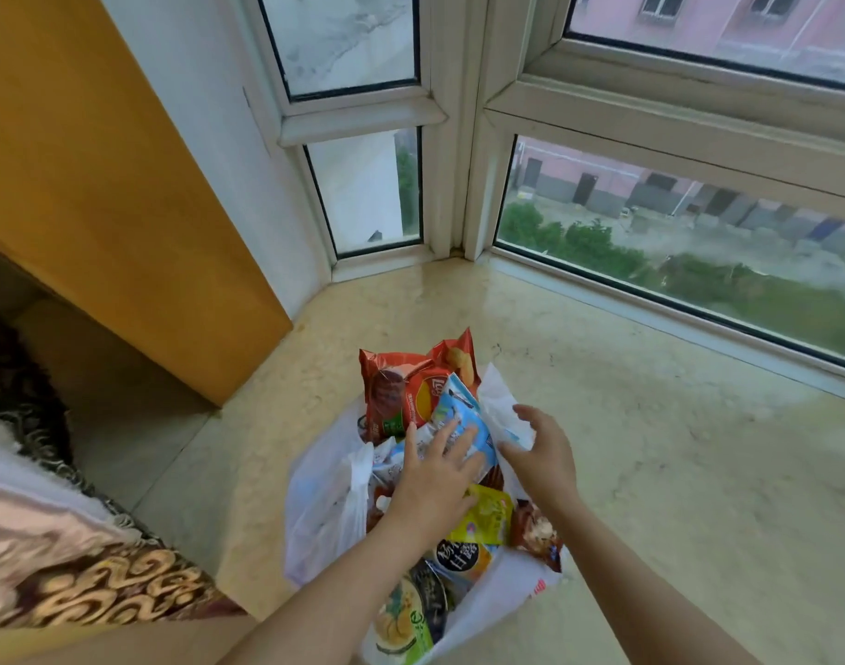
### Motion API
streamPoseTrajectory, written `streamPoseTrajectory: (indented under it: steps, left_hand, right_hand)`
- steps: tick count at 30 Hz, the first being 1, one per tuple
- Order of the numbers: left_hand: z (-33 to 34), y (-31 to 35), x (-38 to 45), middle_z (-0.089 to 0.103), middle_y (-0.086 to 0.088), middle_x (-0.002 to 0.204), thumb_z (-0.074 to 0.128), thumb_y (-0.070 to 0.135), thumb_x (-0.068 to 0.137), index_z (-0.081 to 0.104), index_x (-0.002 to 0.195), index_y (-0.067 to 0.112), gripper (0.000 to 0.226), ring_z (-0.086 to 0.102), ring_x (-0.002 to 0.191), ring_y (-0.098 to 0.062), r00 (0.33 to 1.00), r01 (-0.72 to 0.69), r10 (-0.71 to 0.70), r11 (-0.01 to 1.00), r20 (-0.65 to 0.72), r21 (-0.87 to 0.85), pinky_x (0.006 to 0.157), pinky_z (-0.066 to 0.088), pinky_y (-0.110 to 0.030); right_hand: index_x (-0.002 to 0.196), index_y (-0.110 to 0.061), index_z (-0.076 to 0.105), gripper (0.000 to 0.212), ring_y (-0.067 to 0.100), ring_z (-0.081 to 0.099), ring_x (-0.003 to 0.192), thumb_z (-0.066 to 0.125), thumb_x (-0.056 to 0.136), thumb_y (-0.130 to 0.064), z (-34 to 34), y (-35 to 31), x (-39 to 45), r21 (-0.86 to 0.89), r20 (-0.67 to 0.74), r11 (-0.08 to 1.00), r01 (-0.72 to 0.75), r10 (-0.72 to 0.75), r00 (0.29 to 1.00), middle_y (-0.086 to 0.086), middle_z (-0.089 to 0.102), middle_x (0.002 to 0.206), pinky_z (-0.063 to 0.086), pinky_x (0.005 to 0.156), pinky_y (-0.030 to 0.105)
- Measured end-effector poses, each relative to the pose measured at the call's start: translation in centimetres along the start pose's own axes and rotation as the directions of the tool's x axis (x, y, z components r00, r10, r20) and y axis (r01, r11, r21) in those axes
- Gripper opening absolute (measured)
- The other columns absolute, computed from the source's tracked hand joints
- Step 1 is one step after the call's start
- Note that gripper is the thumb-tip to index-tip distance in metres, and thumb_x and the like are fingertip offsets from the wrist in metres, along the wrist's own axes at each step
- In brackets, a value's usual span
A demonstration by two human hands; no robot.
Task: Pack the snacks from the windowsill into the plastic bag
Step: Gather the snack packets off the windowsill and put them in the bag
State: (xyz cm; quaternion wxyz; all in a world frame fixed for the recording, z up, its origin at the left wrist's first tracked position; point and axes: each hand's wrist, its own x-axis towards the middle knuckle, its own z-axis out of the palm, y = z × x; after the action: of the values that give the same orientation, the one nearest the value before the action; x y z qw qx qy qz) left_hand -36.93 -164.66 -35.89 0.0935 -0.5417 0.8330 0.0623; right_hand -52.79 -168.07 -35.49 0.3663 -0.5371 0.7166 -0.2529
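A white plastic bag (326, 511) lies open on the marble windowsill (650, 448), filled with snack packets. A red chip bag (401, 386) sticks out at its far end. A light blue packet (458, 415) lies on top, and my left hand (434, 477) presses flat on it with straight fingers. My right hand (545, 453) hovers beside it, fingers spread, close to the bag's far white rim (499, 400). A yellow packet (490, 518), a brown packet (538, 532) and a green-and-dark packet (410, 616) fill the near part.
White window frames (458, 184) enclose the sill at the back and right. An orange wooden panel (122, 208) stands at the left. A patterned cushion (74, 568) lies at the lower left, beside the sill's edge.
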Motion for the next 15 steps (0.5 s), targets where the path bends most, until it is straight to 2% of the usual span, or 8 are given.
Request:
streamPoseTrajectory:
  steps: [2,3,6,7,9,11,13,15]
  left_hand:
    - [0.2,-0.4,0.2,0.036,0.0,0.152,0.067,0.055,0.078,0.05,0.134,0.03,0.064,0.027,0.143,-0.025,1.0,-0.002,0.002,1.0,0.008,-0.018,0.104,0.025,-0.065]
    - [0.2,-0.6,0.2,0.031,0.0,0.155,0.065,0.054,0.08,0.047,0.137,0.029,0.065,0.022,0.144,-0.025,1.0,-0.007,0.007,1.0,0.013,-0.03,0.106,0.025,-0.063]
    - [0.2,-0.7,0.1,0.008,0.0,0.161,0.054,0.048,0.09,0.031,0.147,0.027,0.064,0.001,0.148,-0.024,0.999,-0.038,0.039,0.998,0.022,-0.046,0.112,0.016,-0.057]
    - [0.2,-0.7,0.1,0.001,0.001,0.161,0.051,0.047,0.093,0.026,0.148,0.026,0.064,-0.005,0.148,-0.023,0.999,-0.039,0.041,0.997,0.034,-0.06,0.113,0.013,-0.055]
    - [0.1,-0.7,0.2,-0.006,0.001,0.161,0.05,0.045,0.094,0.022,0.15,0.026,0.065,-0.012,0.147,-0.023,0.998,-0.038,0.042,0.996,0.049,-0.077,0.114,0.012,-0.053]
    - [0.5,-0.7,0.4,-0.011,0.001,0.161,0.049,0.044,0.095,0.018,0.151,0.026,0.067,-0.015,0.146,-0.023,0.997,-0.029,0.035,0.997,0.075,-0.075,0.115,0.013,-0.052]
    - [1.1,-0.7,0.8,-0.014,0.002,0.16,0.049,0.045,0.095,0.012,0.152,0.027,0.07,-0.018,0.146,-0.024,0.994,-0.016,0.022,0.998,0.103,-0.064,0.116,0.011,-0.051]
    - [1.4,-0.9,1.0,-0.017,0.002,0.159,0.048,0.045,0.095,0.005,0.152,0.029,0.073,-0.021,0.145,-0.025,0.993,0.006,0.001,0.998,0.116,-0.056,0.116,0.008,-0.052]
  right_hand:
    - [0.131,-0.019,0.052,0.055,0.017,0.058,0.107,0.071,0.08,-0.02,0.5,-0.6,0.7,-0.034,0.096,0.997,-0.071,0.073,0.993,0.0,0.061,0.121,0.046,0.081,0.027]
    - [0.128,-0.019,0.055,0.05,0.017,0.06,0.101,0.07,0.08,-0.02,0.7,-1.0,1.1,-0.06,0.132,0.993,-0.098,0.105,0.986,0.0,0.063,0.116,0.046,0.077,0.027]
    - [0.094,-0.018,0.069,0.018,0.017,0.059,0.079,0.065,0.078,-0.012,0.3,-1.8,1.4,-0.132,0.122,0.987,-0.089,0.105,0.987,-0.003,0.064,0.082,0.046,0.067,0.032]
    - [0.088,-0.016,0.069,0.015,0.017,0.056,0.076,0.065,0.076,-0.008,0.0,-1.7,1.5,-0.103,0.12,0.99,-0.092,0.104,0.987,-0.003,0.06,0.076,0.046,0.067,0.033]
    - [0.1,-0.014,0.068,0.024,0.015,0.057,0.08,0.07,0.076,-0.011,-0.9,-0.8,1.4,-0.016,0.082,0.995,-0.103,0.104,0.991,-0.004,0.061,0.082,0.048,0.074,0.034]
    - [0.11,-0.017,0.065,0.034,0.015,0.061,0.087,0.074,0.077,-0.022,-2.0,1.2,1.1,0.06,-0.029,0.987,-0.147,0.149,0.988,-0.003,0.064,0.093,0.049,0.077,0.032]
    - [0.118,-0.019,0.061,0.042,0.02,0.06,0.1,0.073,0.078,-0.025,-3.0,4.9,0.1,0.049,-0.082,0.962,-0.27,0.273,0.959,0.003,0.063,0.109,0.048,0.083,0.034]
    - [0.124,-0.017,0.059,0.048,0.024,0.056,0.112,0.073,0.078,-0.021,-3.1,8.1,-1.3,-0.002,-0.07,0.943,-0.333,0.332,0.941,0.006,0.059,0.123,0.045,0.091,0.036]
